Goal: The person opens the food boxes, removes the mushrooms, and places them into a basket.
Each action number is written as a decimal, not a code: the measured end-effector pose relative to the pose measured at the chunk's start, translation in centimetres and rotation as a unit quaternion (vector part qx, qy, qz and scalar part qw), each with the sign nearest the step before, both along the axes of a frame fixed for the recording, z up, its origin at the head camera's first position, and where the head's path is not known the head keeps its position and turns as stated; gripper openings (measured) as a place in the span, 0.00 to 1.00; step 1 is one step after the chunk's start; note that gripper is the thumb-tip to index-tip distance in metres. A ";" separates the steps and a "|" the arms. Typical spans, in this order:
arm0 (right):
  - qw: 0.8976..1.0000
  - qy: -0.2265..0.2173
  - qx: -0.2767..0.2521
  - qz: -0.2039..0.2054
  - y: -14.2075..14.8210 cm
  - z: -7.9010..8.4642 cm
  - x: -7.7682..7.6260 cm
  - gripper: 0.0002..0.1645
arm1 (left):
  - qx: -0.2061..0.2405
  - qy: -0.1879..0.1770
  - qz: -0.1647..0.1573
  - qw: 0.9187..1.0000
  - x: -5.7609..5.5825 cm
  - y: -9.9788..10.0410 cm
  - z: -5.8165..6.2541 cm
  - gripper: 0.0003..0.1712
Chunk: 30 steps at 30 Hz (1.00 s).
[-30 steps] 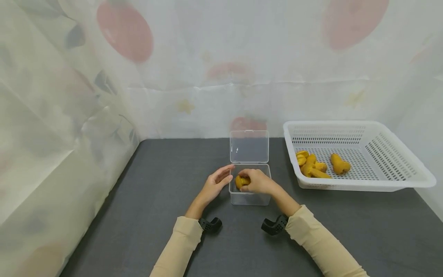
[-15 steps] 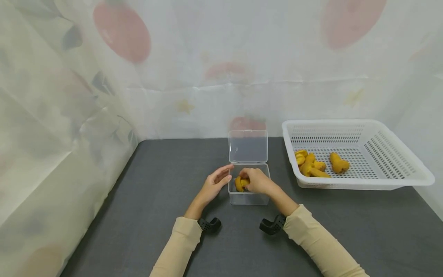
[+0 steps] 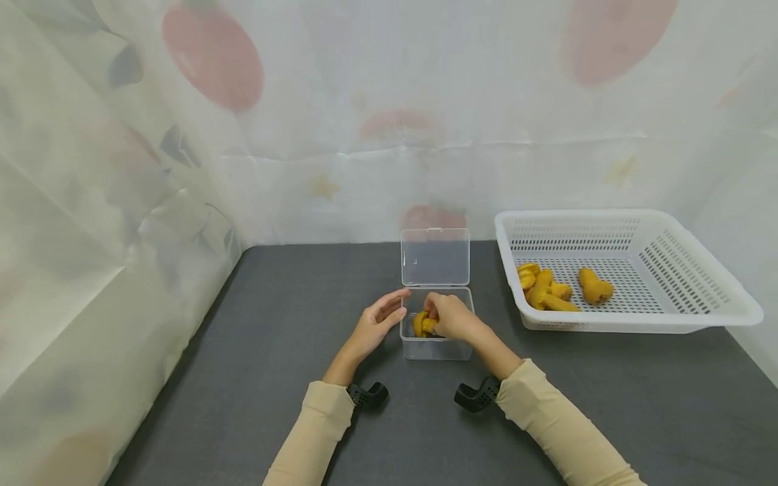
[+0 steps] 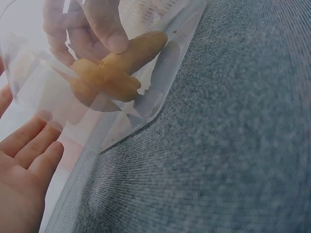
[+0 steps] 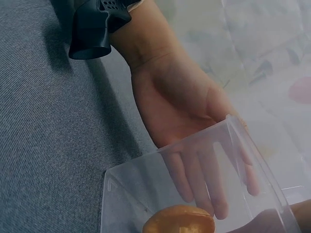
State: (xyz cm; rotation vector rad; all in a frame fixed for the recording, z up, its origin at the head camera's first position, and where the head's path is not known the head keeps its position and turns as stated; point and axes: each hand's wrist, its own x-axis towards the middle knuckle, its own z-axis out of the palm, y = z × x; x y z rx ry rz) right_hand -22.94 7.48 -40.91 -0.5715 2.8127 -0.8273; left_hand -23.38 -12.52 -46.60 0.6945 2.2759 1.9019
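A clear plastic box [image 3: 436,349] stands on the dark table with its hinged lid [image 3: 435,260] raised at the back. Inside it my right hand [image 3: 452,317] pinches a yellow-brown mushroom [image 3: 419,325] low down, near the box floor. Through the wall, the left wrist view shows the thumb on the stem of the mushroom [image 4: 116,75], whose cap points toward my left hand. My left hand [image 3: 374,327] lies along the outside of the left wall, fingers extended and fingertips close against the plastic. In the right wrist view the cap [image 5: 177,221] shows at the bottom edge.
To the right stands a white perforated basket [image 3: 632,324]. Several yellow mushrooms [image 3: 543,291] cluster in its left end, and one single mushroom [image 3: 595,287] lies farther right. A patterned curtain [image 3: 304,196] hangs behind the table and along its left side.
My right hand has turned the mushroom slightly and lowered it in the box, its cap shifting a little toward the front. My left hand keeps its place beside the box.
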 end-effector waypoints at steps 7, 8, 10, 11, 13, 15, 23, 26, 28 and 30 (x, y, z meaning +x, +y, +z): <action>0.999 0.029 -0.029 0.005 0.3 -0.2 0.4 0.16 | 0.001 -0.003 -0.005 1.000 -0.1 0.1 0.0 0.26; 0.999 0.035 -0.038 0.009 0.4 -0.1 0.4 0.16 | 0.002 -0.004 -0.006 1.000 -0.1 0.1 -0.1 0.26; 0.997 0.049 -0.054 0.019 0.6 -0.1 0.6 0.16 | 0.004 -0.004 -0.008 1.000 -0.1 0.2 -0.1 0.26; 0.996 0.054 -0.062 0.024 0.7 -0.1 0.6 0.15 | 0.005 -0.005 -0.008 1.000 -0.1 0.2 -0.2 0.26; 0.995 0.061 -0.075 0.031 0.9 -0.1 0.7 0.15 | 0.005 -0.005 -0.007 1.000 -0.1 0.3 -0.1 0.26; 0.994 0.060 -0.089 0.033 1.0 0.1 0.7 0.15 | 0.004 -0.005 -0.007 1.000 -0.2 0.3 -0.1 0.26; 0.988 0.063 -0.136 0.031 1.6 1.0 0.9 0.19 | 0.001 -0.017 -0.003 1.000 0.0 0.3 0.1 0.25; 0.984 0.052 -0.170 0.021 2.0 1.4 1.1 0.21 | 0.002 -0.021 0.001 1.000 0.0 0.2 0.1 0.25; 0.980 0.048 -0.190 0.019 2.3 1.5 1.1 0.21 | 0.000 -0.021 0.003 1.000 0.0 0.2 0.1 0.25; 0.977 0.042 -0.209 0.018 2.5 1.5 1.1 0.22 | -0.002 -0.021 0.003 1.000 0.0 0.2 0.1 0.25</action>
